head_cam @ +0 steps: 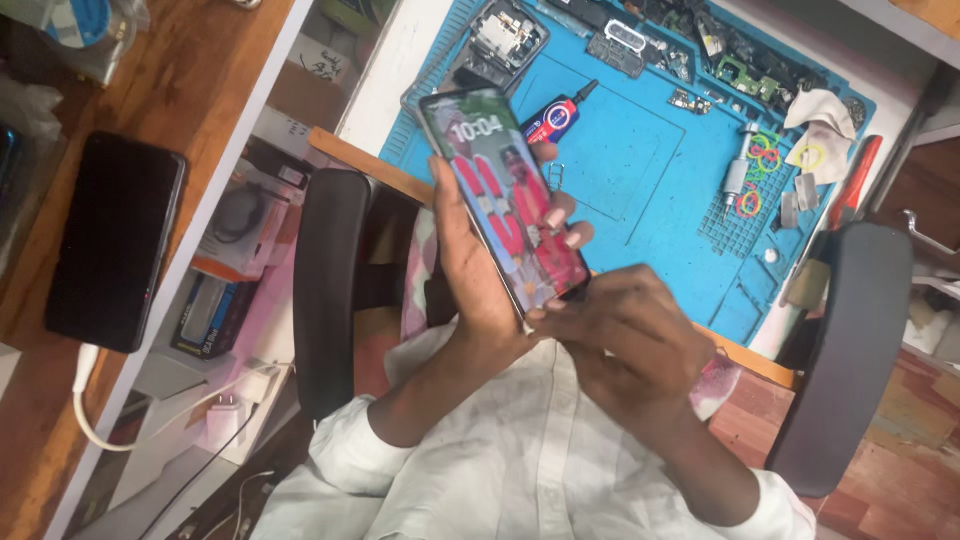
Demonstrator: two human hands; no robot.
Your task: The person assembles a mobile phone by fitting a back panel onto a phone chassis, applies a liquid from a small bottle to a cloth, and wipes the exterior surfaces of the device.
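My left hand [470,270] grips a smartphone [500,195] along its left edge, and its fingertips show past the right edge. The phone is tilted, with a lit screen showing a picture in red tones. My right hand [630,335] is curled at the phone's lower end, thumb and fingertips pinched on the bottom corner. Whether it also holds something small is hidden. Both hands hover above my lap, in front of a blue repair mat [640,190].
On the mat lie a red and black glue tube [555,115], an opened phone body [500,40], several small parts, a metal screwdriver [738,178], coloured rubber bands [765,155] and a red-handled tool [855,185]. A black phone [115,240] with a white cable rests on the wooden desk at left. Black chair arms [330,280] flank me.
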